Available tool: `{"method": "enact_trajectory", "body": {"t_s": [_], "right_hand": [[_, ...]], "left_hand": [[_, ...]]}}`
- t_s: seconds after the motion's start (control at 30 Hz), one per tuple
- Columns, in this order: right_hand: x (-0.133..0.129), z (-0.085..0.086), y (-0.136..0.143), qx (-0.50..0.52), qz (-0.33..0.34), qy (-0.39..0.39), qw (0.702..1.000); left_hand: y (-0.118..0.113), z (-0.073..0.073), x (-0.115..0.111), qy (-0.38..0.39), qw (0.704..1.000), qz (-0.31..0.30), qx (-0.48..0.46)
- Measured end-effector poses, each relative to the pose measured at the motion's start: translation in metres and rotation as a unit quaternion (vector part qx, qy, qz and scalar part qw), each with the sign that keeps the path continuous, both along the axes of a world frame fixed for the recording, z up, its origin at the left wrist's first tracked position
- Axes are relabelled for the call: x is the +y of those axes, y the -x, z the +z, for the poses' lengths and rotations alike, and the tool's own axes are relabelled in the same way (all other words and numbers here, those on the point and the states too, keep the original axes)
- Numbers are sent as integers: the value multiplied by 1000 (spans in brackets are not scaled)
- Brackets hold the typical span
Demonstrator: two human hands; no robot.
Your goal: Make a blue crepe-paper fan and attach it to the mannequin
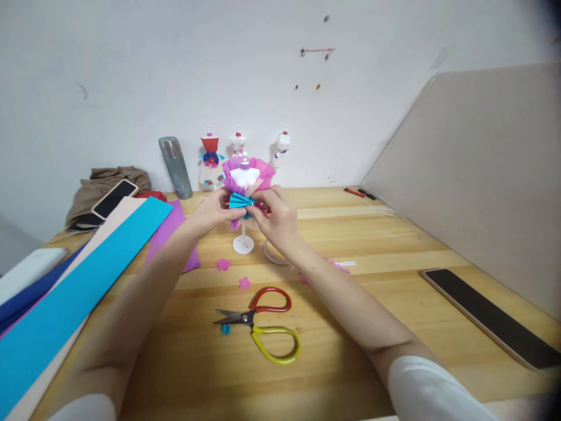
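A small white dress-form mannequin [243, 176] stands upright on a round white base. It wears a pleated purple paper collar [262, 171]. At its waist is a folded blue paper bow [239, 201]. My left hand [214, 209] is closed around the mannequin's side, its thumb at the bow's lower edge and its other fingers partly hidden behind. My right hand [279, 217] pinches the bow's right end between thumb and fingers. Below on the table lie open scissors [245, 318] with one red and one yellow handle, beside a blue paper scrap [225, 329].
Pink paper flowers [223, 265] and a tape roll [272, 252] lie near the mannequin. Long crepe paper sheets [87, 292] cover the left side. Behind stand a thermos [175, 168] and several decorated mannequins [210, 153]. A dark phone-like slab [486, 313] lies right.
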State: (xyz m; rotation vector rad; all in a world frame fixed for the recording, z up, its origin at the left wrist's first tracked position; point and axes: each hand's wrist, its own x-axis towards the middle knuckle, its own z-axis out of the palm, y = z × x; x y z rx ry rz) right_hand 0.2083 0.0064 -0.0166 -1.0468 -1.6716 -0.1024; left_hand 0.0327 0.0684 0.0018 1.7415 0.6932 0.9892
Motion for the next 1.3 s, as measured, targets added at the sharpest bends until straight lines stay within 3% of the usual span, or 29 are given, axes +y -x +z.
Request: {"method": "enact_trajectory", "body": {"t_s": [0.57,0.9,1.3], "right_hand": [[-2,3,1,58,39,30,997],[-7,3,3,20,41,-22,999],[-10,5,3,15,64,-5,998]], "left_hand": [[-4,3,-4,-17,1000,15,13],[-6,4,-5,-26,998,53,20],[-9,2,-8,-59,994,85,17]]}}
